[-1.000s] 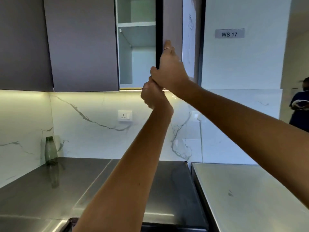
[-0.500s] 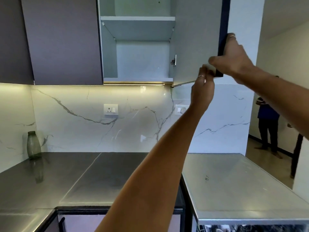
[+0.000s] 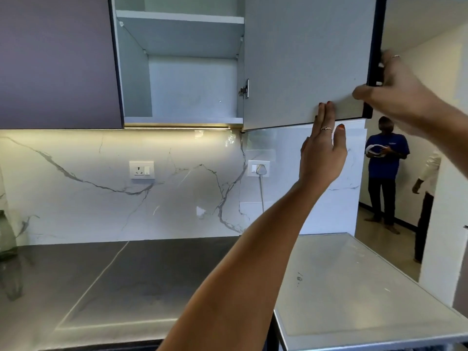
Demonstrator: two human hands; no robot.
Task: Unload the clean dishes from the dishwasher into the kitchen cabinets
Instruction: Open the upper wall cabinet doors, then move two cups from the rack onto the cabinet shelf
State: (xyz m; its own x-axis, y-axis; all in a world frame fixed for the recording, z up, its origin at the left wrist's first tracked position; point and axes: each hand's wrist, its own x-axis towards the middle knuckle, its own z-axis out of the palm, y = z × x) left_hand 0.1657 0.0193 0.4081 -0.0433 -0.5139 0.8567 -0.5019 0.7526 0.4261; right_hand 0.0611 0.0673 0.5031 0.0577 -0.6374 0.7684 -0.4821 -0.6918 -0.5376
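Upper cabinet door (image 3: pixel 304 59) swung wide open, pale inner face toward us, hinge (image 3: pixel 244 89) visible at its left edge. Right hand (image 3: pixel 395 97) grips the door's free dark edge near the bottom corner: thumb on the inner face, fingers curled round the edge & partly hidden behind it, ring on one finger. Left hand (image 3: pixel 323 153) is raised below the door, fingers straight & close together, tips touching the bottom edge of the door, thumb spread off to the side; ring on it, orange-red nail polish. It holds nothing. Cabinet interior (image 3: pixel 187 87) w/ a pale shelf (image 3: pixel 179 17) across the upper part; no dishes seen on what shows of it. Closed purple-grey door (image 3: pixel 55 62) to the left. LED strip (image 3: pixel 177 127) glows under the cabinet onto a white marble backsplash (image 3: pixel 88 198) w/ grey veins. Two wall sockets: one (image 3: pixel 141 170) mid-wall, another (image 3: pixel 258 168) further right w/ a white plug & cable hanging down. Dark grey countertop (image 3: pixel 114 279) below, lighter grey surface (image 3: pixel 342 279) adjoining on the right. Greenish glass bottle (image 3: pixel 6 236) at far left edge, cut off by the frame. In the background right, a person in a blue shirt (image 3: pixel 386 158) holding smth white, and part of another person in a white sleeve (image 3: pixel 430 168). Dishwasher not in view, can't tell where the dishes are.
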